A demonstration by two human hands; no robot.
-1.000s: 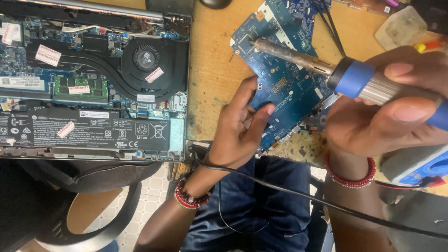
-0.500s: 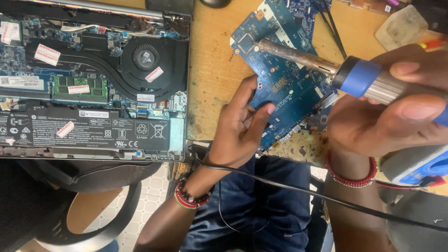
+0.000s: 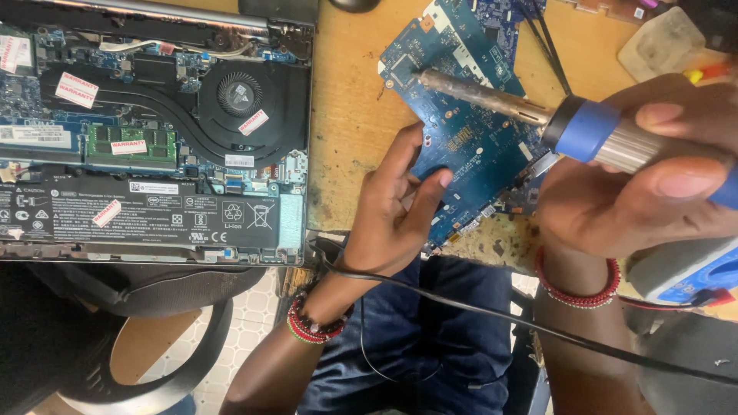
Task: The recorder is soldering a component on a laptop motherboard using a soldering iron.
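The right hand (image 3: 653, 192) is clenched around the handle of a soldering iron (image 3: 538, 115), thumb lying along its smooth metal sleeve just behind a blue plastic collar; from that collar a dull, discoloured metal shaft runs up and to the left, its rounded tip resting on or just over the far part of a blue circuit board (image 3: 469, 131), which of the two cannot be told. The board is flat and irregular in outline, studded with small dark chips and pale solder pads, and it lies tilted on the worn, stained wooden surface (image 3: 350, 107) between the two hands. The left hand (image 3: 396, 211) grips nothing: its fingers are loosely spread, with the fingertips pressed on the near edge of the board and the palm over the lip of the surface. Beaded red bands circle both wrists. A thin black cable (image 3: 492, 315) crosses just below the left hand and runs under the right wrist. To the left of the left hand lies an opened laptop (image 3: 154, 138), its insides showing a round black fan, curved flat heat pipes, a green memory strip and a long matte black battery. Below the right hand sits a grey and blue box-shaped device (image 3: 692, 273). Beyond the right hand lies a pale, translucent squarish block (image 3: 661, 42)
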